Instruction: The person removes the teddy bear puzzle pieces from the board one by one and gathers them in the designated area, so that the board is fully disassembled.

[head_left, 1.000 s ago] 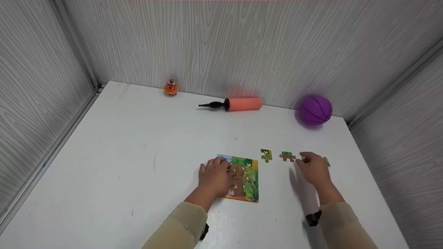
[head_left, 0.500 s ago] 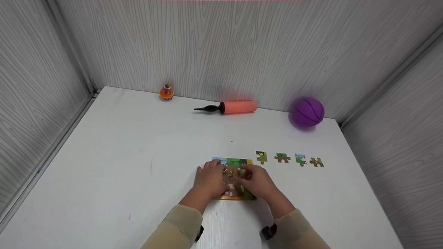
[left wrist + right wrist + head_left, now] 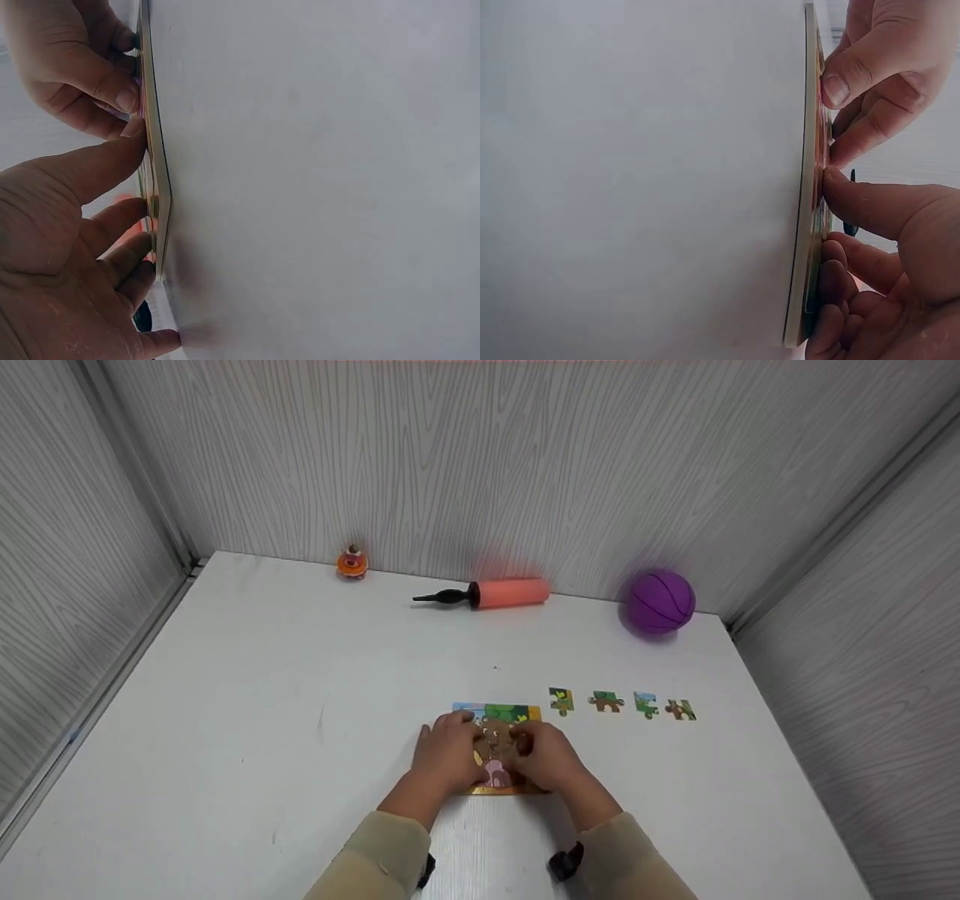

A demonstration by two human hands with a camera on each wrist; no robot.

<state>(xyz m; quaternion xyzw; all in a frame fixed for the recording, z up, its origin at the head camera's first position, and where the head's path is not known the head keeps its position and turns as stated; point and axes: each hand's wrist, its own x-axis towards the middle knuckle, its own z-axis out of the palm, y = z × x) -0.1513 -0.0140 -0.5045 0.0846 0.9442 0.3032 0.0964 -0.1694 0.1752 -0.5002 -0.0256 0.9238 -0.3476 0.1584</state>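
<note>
Flat, square, multicoloured bear jigsaw (image 3: 495,741), face up

Location: smooth white table (image 3: 300,675), between the hands.
Left hand (image 3: 448,751): fingers spread, thumb and fingertips touching the jigsaw's left part.
Right hand (image 3: 551,757): fingers bent, thumb and fingertips against its right part; whether anything is pinched cannot be told.
Four loose green-and-brown jigsaw pieces (image 3: 606,702): in a row, beyond and rightward.

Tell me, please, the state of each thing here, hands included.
Square colourful bear puzzle: flat, partly covered
Four colourful jigsaw pieces: loose, outside puzzle
Coral and black cylindrical pump: lying sideways
Purple round ball: untouched
Small orange and purple toy: upright
Left hand: touching puzzle
Right hand: touching puzzle
</note>
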